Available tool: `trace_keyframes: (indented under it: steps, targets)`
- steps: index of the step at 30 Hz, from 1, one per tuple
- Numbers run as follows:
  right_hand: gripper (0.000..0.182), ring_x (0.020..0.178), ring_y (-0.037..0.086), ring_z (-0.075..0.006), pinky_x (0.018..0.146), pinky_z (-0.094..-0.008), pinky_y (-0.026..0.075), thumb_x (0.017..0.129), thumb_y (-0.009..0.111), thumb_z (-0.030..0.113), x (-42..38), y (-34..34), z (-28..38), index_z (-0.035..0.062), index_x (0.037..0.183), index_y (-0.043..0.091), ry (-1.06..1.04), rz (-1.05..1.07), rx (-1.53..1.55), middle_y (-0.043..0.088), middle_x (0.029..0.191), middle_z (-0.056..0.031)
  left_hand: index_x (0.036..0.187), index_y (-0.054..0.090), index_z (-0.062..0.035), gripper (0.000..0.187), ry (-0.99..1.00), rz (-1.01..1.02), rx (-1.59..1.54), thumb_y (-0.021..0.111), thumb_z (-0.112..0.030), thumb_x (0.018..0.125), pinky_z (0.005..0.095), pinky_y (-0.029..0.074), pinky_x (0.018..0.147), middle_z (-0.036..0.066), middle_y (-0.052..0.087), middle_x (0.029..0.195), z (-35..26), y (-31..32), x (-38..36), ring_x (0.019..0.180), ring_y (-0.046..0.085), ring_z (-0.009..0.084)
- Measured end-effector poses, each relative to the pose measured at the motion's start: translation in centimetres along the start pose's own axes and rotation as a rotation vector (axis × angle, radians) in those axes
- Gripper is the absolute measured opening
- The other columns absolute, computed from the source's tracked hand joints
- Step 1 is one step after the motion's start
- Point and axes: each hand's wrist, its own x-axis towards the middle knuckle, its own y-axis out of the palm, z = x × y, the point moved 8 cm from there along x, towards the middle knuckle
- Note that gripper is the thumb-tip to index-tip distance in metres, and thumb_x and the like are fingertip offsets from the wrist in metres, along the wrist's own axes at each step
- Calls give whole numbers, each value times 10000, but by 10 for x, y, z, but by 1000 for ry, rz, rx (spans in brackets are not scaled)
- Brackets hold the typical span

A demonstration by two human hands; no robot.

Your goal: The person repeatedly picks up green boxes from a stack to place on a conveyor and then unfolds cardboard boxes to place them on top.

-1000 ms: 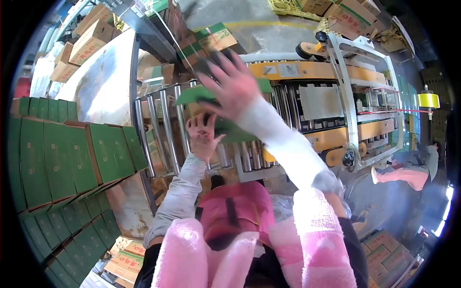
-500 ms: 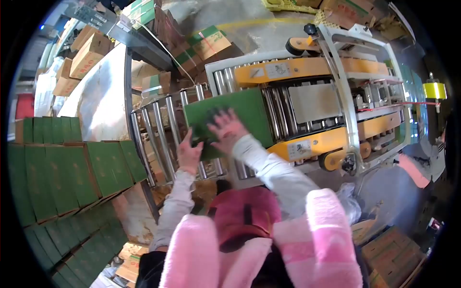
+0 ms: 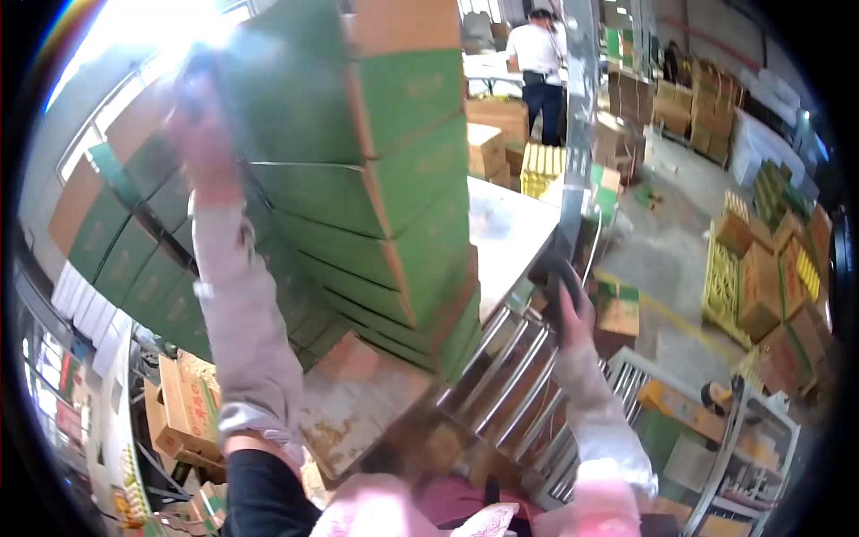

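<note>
My left hand (image 3: 201,130) is raised high at the left, blurred, beside the upper part of a tall stack of green and brown cartons (image 3: 407,183); its fingers look dark. Lower down at the right, my right hand (image 3: 573,313) hovers over the roller conveyor (image 3: 510,367), also smeared, with dark fingers. More green cartons (image 3: 134,255) are piled behind my left forearm. A green carton (image 3: 667,438) lies on the conveyor near the orange-sided machine (image 3: 684,404).
A worn brown board (image 3: 358,412) lies below the stack. Beyond the stack is a white tabletop (image 3: 506,228) beside a metal post (image 3: 577,116). A person (image 3: 537,58) stands farther back. Brown cartons (image 3: 761,286) and yellow trays (image 3: 723,291) occupy the floor at right.
My view has swung left and up from the conveyor to the stacked cartons. Both hands have come off the green carton; the left has risen high beside the stack.
</note>
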Motion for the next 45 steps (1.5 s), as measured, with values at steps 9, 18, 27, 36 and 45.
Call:
trace_keyframes:
  steps: [9, 18, 27, 36, 45]
  targets:
    - [500, 1010, 529, -163, 876, -255, 423, 832, 619, 133, 91, 194, 93, -9, 1264, 412, -162, 191, 291, 534, 1148, -96, 972, 560, 10, 249, 370, -241, 564, 465, -174, 834, 359, 477, 652, 171, 607, 852, 42, 38, 155, 716, 589, 316]
    - [856, 1163, 411, -290, 916, -470, 370, 687, 636, 582, 84, 162, 200, 83, 1318, 344, 321, 272, 566, 399, 1300, -139, 677, 607, 30, 299, 474, -288, -13, 560, -213, 846, 343, 376, 561, 140, 498, 562, -125, 42, 117, 557, 480, 256]
    - [578, 980, 583, -239, 826, -345, 498, 706, 694, 50, 2, -150, 170, 0, 1225, 445, -290, -70, -166, 569, 1121, -127, 832, 588, -99, 484, 654, 349, -311, 691, -499, 581, 439, 362, 816, 25, 528, 823, -262, 174, -120, 811, 511, 235]
    - [813, 1024, 545, -210, 781, -366, 528, 505, 784, -80, -274, -391, -171, 88, 1235, 467, 677, -695, 295, 555, 1141, -106, 885, 667, -182, 328, 141, 1744, -490, 552, -459, 752, 406, 482, 730, 107, 644, 852, -212, 338, -535, 833, 617, 283]
    - [518, 1019, 491, -332, 947, -443, 347, 695, 639, 313, -106, -279, 11, 36, 1112, 502, -97, -231, -1872, 530, 1090, -182, 1298, 354, -87, 950, 43, 1225, -293, 735, -526, 546, 583, 288, 951, 193, 407, 1277, -293, 395, -512, 1177, 392, 385]
